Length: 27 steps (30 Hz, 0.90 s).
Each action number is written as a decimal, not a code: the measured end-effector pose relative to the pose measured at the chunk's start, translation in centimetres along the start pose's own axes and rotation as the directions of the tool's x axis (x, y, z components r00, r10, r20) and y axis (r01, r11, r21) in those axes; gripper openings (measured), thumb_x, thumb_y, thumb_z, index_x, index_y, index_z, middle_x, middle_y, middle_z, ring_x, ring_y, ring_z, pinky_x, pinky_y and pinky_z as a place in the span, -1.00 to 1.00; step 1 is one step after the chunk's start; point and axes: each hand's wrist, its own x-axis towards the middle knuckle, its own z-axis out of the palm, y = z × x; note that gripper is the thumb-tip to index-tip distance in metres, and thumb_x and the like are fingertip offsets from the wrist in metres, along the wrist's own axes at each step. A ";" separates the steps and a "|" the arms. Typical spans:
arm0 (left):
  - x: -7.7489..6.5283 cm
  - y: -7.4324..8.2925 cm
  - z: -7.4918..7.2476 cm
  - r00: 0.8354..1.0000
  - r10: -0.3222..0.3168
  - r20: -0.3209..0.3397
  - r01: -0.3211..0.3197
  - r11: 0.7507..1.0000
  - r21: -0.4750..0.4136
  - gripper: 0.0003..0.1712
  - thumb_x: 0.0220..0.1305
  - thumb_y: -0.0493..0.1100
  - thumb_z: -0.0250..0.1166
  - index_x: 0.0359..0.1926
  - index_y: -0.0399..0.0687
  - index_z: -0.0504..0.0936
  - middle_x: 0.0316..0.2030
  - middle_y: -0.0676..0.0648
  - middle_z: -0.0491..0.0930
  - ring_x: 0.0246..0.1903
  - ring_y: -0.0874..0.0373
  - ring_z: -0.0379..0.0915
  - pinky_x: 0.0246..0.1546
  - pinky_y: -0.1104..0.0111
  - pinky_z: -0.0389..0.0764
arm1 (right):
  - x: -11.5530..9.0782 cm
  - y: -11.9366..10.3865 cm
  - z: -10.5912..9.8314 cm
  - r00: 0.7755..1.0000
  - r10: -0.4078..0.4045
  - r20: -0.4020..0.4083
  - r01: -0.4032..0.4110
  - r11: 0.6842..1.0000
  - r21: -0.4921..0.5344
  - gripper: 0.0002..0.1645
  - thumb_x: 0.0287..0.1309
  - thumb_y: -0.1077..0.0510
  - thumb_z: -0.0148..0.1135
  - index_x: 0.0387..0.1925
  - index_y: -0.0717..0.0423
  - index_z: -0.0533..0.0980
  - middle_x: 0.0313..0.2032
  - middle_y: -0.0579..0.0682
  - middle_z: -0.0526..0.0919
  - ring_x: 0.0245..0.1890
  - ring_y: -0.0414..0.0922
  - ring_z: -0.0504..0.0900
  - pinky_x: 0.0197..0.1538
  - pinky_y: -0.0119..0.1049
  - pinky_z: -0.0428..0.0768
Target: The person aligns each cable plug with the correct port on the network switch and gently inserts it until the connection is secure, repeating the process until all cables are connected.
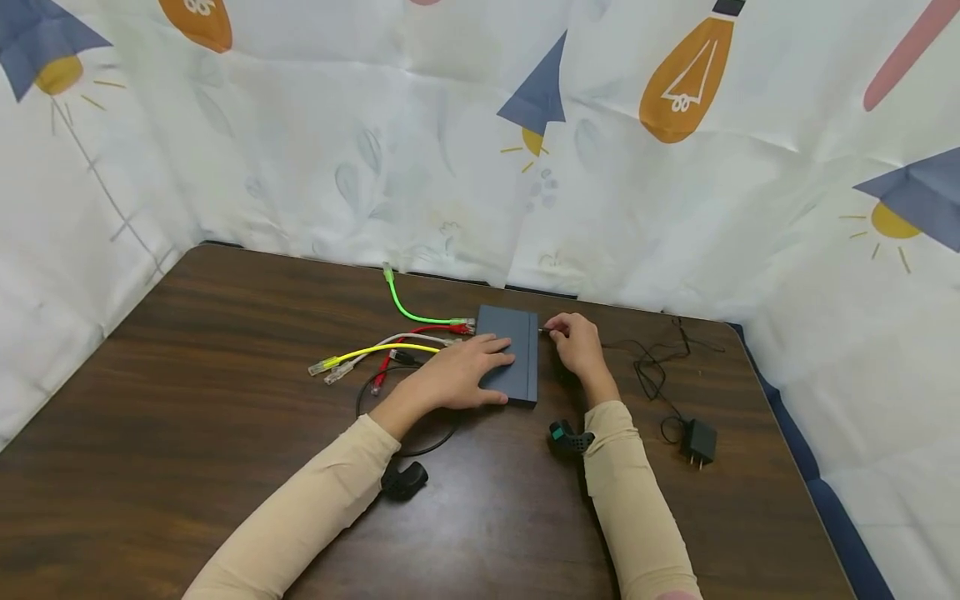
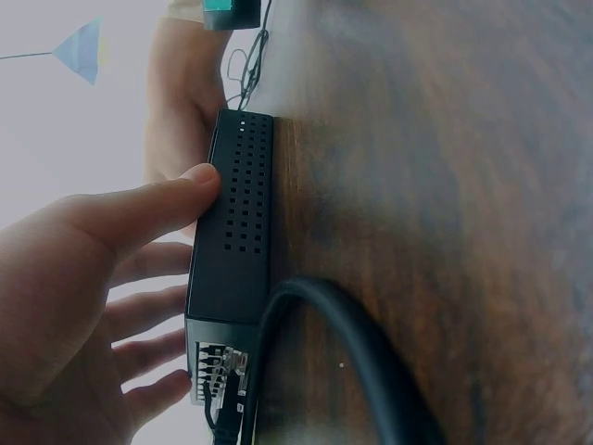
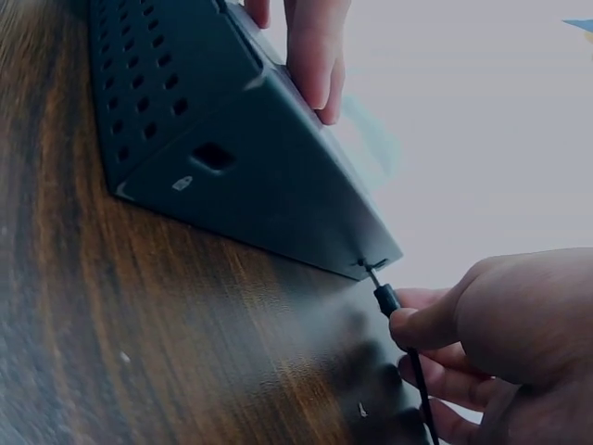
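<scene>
A dark grey-blue network switch (image 1: 522, 367) lies flat on the table. My left hand (image 1: 461, 371) rests on it with fingers spread over the top; in the left wrist view the thumb touches the edge above the vented side. On the right, my right hand (image 1: 577, 343) pinches a thin black power plug (image 3: 386, 298). Its metal tip meets a small hole in the switch's end face, some of the metal still showing; how deep it sits I cannot tell. Green (image 1: 420, 317), yellow (image 1: 386, 347), white and red network cables run from the switch's left side, their sockets partly hidden by my left hand.
A black power adapter (image 1: 699, 440) lies on the right of the table (image 1: 187, 400), its thin cord (image 1: 651, 371) tangled behind it. A black cable (image 1: 435, 448) loops under my left forearm. Printed white cloth (image 1: 450, 167) hangs behind the table.
</scene>
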 end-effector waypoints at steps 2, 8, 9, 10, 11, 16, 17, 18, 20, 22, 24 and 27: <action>0.0 0.0 0.0 1.000 0.001 -0.003 -0.001 1.000 0.002 -0.22 0.21 0.26 0.27 0.39 0.10 0.36 0.47 -0.01 0.15 0.48 -0.01 0.01 0.39 0.01 0.22 | 0.1 -0.1 -0.1 1.000 -0.002 0.003 0.002 1.000 0.000 -0.83 0.29 0.29 0.14 -0.17 0.17 0.63 -0.11 0.15 0.58 -0.06 0.09 0.55 0.05 -0.01 0.51; 0.0 -0.2 -0.1 1.000 0.003 -0.010 -0.003 1.000 0.002 -0.22 0.21 0.26 0.27 0.39 0.10 0.36 0.47 -0.01 0.16 0.48 -0.01 0.01 0.39 0.01 0.23 | 0.3 -0.1 -0.1 1.000 -0.007 0.015 0.007 1.000 -0.012 -0.83 0.29 0.29 0.14 -0.17 0.17 0.62 -0.11 0.14 0.59 -0.06 0.09 0.56 0.04 -0.02 0.52; 0.0 -0.2 -0.1 1.000 0.003 -0.011 -0.003 1.000 0.002 -0.22 0.21 0.25 0.27 0.39 0.10 0.36 0.47 -0.02 0.16 0.48 -0.02 0.01 0.39 0.01 0.23 | 0.3 -0.2 -0.1 1.000 -0.006 0.012 0.007 1.000 -0.012 -0.83 0.30 0.29 0.14 -0.17 0.17 0.62 -0.11 0.14 0.59 -0.06 0.08 0.56 0.04 -0.03 0.52; 0.0 -0.2 -0.1 1.000 0.003 -0.011 -0.003 1.000 0.002 -0.22 0.21 0.26 0.27 0.39 0.10 0.36 0.47 -0.02 0.16 0.48 -0.02 0.01 0.39 0.01 0.23 | 0.3 -0.2 0.0 1.000 -0.005 0.010 0.005 1.000 -0.011 -0.83 0.30 0.29 0.13 -0.16 0.17 0.62 -0.11 0.14 0.58 -0.06 0.08 0.55 0.04 -0.03 0.52; 0.0 -0.2 -0.1 1.000 0.003 -0.009 -0.003 1.000 0.002 -0.22 0.21 0.26 0.27 0.39 0.10 0.36 0.47 -0.01 0.16 0.48 -0.02 0.01 0.39 0.01 0.23 | 0.3 -0.1 0.0 1.000 -0.003 0.007 0.004 1.000 -0.009 -0.83 0.30 0.28 0.13 -0.16 0.17 0.62 -0.11 0.14 0.58 -0.06 0.08 0.55 0.05 -0.03 0.51; 0.0 -0.3 -0.1 1.000 0.007 -0.006 -0.007 1.000 0.004 -0.22 0.22 0.26 0.27 0.38 0.08 0.36 0.47 -0.03 0.16 0.48 -0.03 0.01 0.39 0.00 0.23 | 0.3 0.0 0.1 1.000 0.005 0.000 -0.005 1.000 -0.011 -0.82 0.32 0.26 0.13 -0.15 0.16 0.62 -0.10 0.15 0.58 -0.05 0.09 0.54 0.08 -0.02 0.50; 0.0 -0.2 -0.1 1.000 0.008 -0.004 -0.008 1.000 0.003 -0.22 0.22 0.26 0.27 0.38 0.08 0.36 0.47 -0.03 0.16 0.48 -0.03 0.01 0.39 0.00 0.23 | 0.3 0.0 0.1 1.000 0.005 0.001 -0.005 1.000 -0.009 -0.82 0.32 0.26 0.13 -0.15 0.16 0.62 -0.10 0.15 0.58 -0.04 0.09 0.54 0.08 -0.01 0.50; 0.0 -0.2 -0.1 1.000 0.010 -0.004 -0.010 1.000 0.004 -0.22 0.22 0.26 0.27 0.38 0.08 0.36 0.47 -0.03 0.16 0.48 -0.03 0.01 0.39 0.00 0.23 | 0.3 0.0 0.1 1.000 0.006 0.002 -0.006 1.000 -0.009 -0.82 0.32 0.26 0.12 -0.15 0.16 0.62 -0.10 0.15 0.58 -0.03 0.09 0.54 0.08 -0.01 0.50; 0.1 -0.3 -0.1 1.000 0.010 -0.001 -0.010 1.000 0.004 -0.22 0.22 0.26 0.26 0.39 0.08 0.36 0.47 -0.02 0.16 0.48 -0.02 0.00 0.39 0.01 0.22 | 0.2 0.0 0.0 1.000 0.008 0.001 -0.008 1.000 -0.003 -0.82 0.32 0.27 0.12 -0.15 0.17 0.62 -0.10 0.15 0.58 -0.03 0.10 0.54 0.07 0.00 0.50; 0.2 -0.3 0.0 1.000 0.013 -0.003 -0.013 1.000 0.004 -0.21 0.21 0.26 0.26 0.39 0.09 0.36 0.47 -0.02 0.16 0.48 -0.02 0.01 0.39 0.01 0.22 | 0.2 0.0 0.0 1.000 0.009 -0.006 -0.009 1.000 0.004 -0.82 0.31 0.28 0.12 -0.15 0.17 0.62 -0.11 0.15 0.58 -0.05 0.10 0.54 0.05 0.00 0.50; 0.2 -0.3 0.0 1.000 0.015 -0.006 -0.015 1.000 0.005 -0.21 0.21 0.27 0.26 0.39 0.09 0.36 0.47 -0.02 0.16 0.48 -0.02 0.01 0.39 0.01 0.22 | 0.2 0.0 0.1 1.000 0.008 -0.018 -0.008 1.000 0.010 -0.82 0.31 0.28 0.12 -0.15 0.18 0.62 -0.12 0.16 0.58 -0.06 0.10 0.54 0.04 0.00 0.50; 0.2 -0.4 0.1 1.000 0.013 -0.006 -0.013 1.000 0.010 -0.21 0.21 0.27 0.26 0.39 0.10 0.36 0.47 -0.01 0.16 0.48 -0.02 0.01 0.39 0.01 0.23 | 0.2 0.0 0.2 0.999 0.014 -0.030 -0.013 1.000 0.014 -0.82 0.31 0.28 0.12 -0.14 0.17 0.61 -0.12 0.15 0.57 -0.06 0.10 0.54 0.05 -0.01 0.49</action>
